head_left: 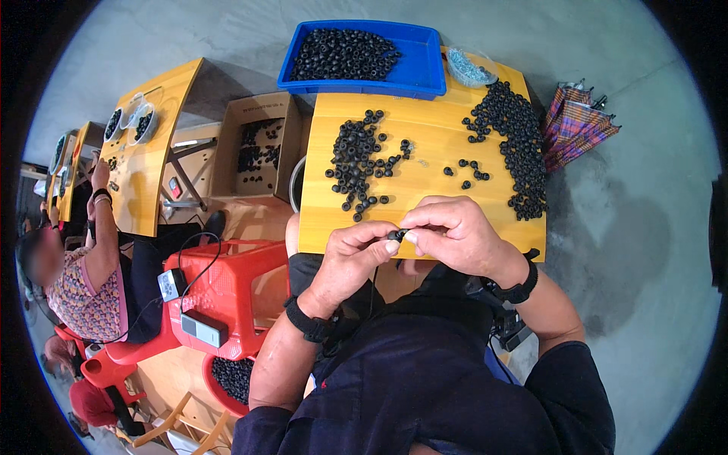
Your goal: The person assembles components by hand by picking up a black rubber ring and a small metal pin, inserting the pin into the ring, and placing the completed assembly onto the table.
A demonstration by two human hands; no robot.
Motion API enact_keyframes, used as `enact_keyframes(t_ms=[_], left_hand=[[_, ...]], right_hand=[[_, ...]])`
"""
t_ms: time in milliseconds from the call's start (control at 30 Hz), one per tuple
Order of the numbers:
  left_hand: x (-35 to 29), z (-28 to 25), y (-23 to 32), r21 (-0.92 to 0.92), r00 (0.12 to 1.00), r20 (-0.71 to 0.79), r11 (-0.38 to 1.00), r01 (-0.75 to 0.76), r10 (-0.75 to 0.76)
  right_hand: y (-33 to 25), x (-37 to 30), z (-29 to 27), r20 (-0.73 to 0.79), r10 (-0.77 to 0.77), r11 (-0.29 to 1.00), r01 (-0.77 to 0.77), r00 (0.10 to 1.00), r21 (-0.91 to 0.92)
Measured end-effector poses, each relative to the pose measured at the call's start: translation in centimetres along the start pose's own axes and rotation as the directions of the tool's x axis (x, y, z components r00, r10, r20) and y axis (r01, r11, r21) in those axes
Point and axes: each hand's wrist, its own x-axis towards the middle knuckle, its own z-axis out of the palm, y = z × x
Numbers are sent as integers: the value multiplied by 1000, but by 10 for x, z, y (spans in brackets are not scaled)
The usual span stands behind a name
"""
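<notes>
My left hand point(350, 258) and my right hand point(459, 236) meet over the near edge of the yellow wooden table point(436, 121). Between the fingertips of both is a small black round piece point(396, 236). My left thumb and forefinger pinch it from one side. The right fingers are pinched against its other side; anything else in them is too small to make out. Beyond my hands lies a loose pile of black ring-like pieces point(353, 155). A larger heap point(519, 152) runs along the right edge, with several strays beside it. Tiny pale bits point(424, 162) lie mid-table.
At the far edge sit a blue tray point(422, 74) of black pieces and a clear bowl point(472, 70) of small bluish pieces. A plaid umbrella point(575, 129) is on the right; a cardboard box point(226, 159) and red stool point(227, 292) on the left. A co-worker point(87, 296) sits further left.
</notes>
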Motion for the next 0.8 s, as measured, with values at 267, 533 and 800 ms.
enact_keyframes(t_ms=[267, 533, 800], left_hand=[[-1, 0, 0, -27, 998, 12, 998, 55, -55], [0, 1, 6, -4, 994, 58, 996, 92, -92], [0, 0, 9, -38, 993, 74, 995, 91, -88]], right_hand=[[1, -2, 3, 10, -6, 1000, 6, 1000, 6], [1, -3, 4, 41, 20, 1000, -21, 999, 16], [1, 0, 4, 87, 115, 983, -125, 990, 131]])
